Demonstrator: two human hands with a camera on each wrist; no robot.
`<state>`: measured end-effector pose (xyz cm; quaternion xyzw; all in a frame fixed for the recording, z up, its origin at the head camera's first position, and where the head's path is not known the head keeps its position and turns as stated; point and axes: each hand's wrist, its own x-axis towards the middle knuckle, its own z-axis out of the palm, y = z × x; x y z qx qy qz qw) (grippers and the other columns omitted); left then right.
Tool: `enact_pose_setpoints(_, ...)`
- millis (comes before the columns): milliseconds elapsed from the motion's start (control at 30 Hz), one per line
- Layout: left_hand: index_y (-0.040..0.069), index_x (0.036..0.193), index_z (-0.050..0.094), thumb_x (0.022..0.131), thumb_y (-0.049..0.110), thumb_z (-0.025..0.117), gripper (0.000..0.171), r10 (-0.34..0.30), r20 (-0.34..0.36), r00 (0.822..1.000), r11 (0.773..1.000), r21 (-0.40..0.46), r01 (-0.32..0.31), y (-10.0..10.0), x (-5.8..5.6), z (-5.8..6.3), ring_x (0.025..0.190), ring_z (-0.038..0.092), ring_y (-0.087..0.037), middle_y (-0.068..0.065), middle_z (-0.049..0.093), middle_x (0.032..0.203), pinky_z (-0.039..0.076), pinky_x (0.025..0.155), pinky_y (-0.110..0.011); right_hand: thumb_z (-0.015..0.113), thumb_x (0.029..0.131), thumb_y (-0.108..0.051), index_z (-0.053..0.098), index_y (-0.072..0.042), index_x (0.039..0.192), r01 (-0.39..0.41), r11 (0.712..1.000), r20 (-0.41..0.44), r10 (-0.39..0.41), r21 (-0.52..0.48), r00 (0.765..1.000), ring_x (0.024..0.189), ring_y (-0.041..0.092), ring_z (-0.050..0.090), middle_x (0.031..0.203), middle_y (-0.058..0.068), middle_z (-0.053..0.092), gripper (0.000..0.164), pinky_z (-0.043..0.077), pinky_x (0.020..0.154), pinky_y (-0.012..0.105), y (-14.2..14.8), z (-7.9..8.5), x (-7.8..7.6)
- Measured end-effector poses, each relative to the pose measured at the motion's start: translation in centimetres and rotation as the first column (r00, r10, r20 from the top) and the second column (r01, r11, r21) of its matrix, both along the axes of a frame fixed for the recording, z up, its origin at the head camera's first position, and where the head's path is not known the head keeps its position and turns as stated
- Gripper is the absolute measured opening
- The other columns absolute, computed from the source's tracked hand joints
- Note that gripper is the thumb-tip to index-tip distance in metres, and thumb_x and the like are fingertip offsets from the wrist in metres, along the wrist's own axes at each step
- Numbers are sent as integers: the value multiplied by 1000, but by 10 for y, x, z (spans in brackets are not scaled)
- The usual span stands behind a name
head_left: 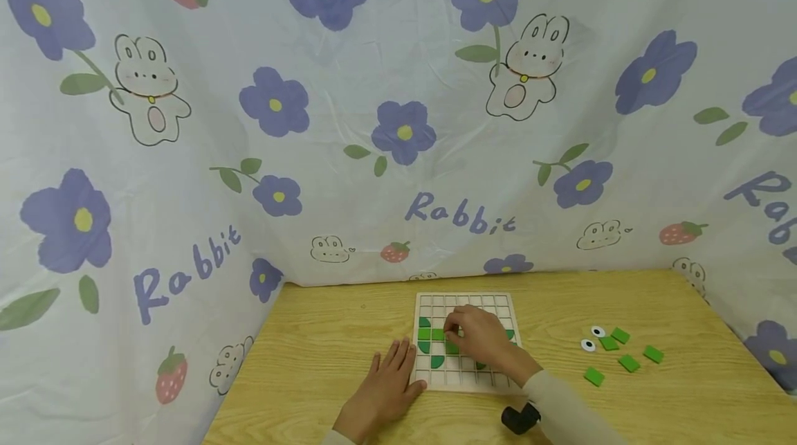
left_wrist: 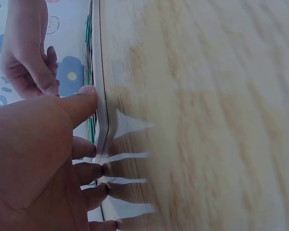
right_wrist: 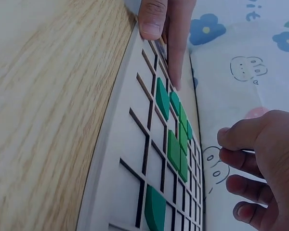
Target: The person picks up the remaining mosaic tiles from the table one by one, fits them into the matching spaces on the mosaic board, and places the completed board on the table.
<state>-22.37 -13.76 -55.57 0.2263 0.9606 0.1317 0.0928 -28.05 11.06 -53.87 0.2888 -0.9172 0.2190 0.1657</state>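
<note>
A pale wooden grid board (head_left: 461,380) lies on the table, with bright green square tiles (head_left: 438,334) and dark green quarter-round tiles (head_left: 438,362) set in some of its cells. Fingers spread, my left hand (head_left: 387,381) rests at the board's left edge; the left wrist view has the thumb (left_wrist: 84,101) against that edge. My right hand (head_left: 482,334) hovers over the middle of the board. In the right wrist view this hand (right_wrist: 274,163) has loosely bent fingers, thumb tip close to the index finger, and no tile shows between them. Green squares (right_wrist: 174,150) sit side by side in the grid below.
Right of the board lie several loose green square tiles (head_left: 629,362) and two white eye discs (head_left: 588,345) with black pupils. A black object (head_left: 519,419) is beside the right sleeve (head_left: 566,407). A patterned cloth (head_left: 349,223) hangs behind the wooden table (head_left: 311,355).
</note>
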Motion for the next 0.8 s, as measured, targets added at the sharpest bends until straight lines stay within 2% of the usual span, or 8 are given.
enact_pose_setpoints(300,5,169,29,112,49,51,76,1,9,1000,1000,3,-1,0,1,2,164,23,-40,-18,23,177,25,126,-70,85,93,-19,79,-22,91,34,999,33,-35,19,999,80,6,64,86,-14,67,8,52,66,25,20,4,2)
enact_pose_setpoints(533,5,169,28,112,49,51,76,-3,16,1000,1000,14,3,0,1,3,165,22,-40,-18,22,177,24,126,-71,85,92,-18,79,-23,90,60,998,2,-60,27,998,82,6,64,87,-14,69,8,54,67,25,37,7,7)
enact_pose_setpoints(800,4,169,27,112,49,51,76,-10,26,1000,1000,30,9,-1,1,2,165,21,-41,-19,21,178,24,126,-72,85,92,-16,79,-21,93,79,997,-15,-79,-3,997,82,12,68,88,-14,69,7,55,68,27,63,12,14)
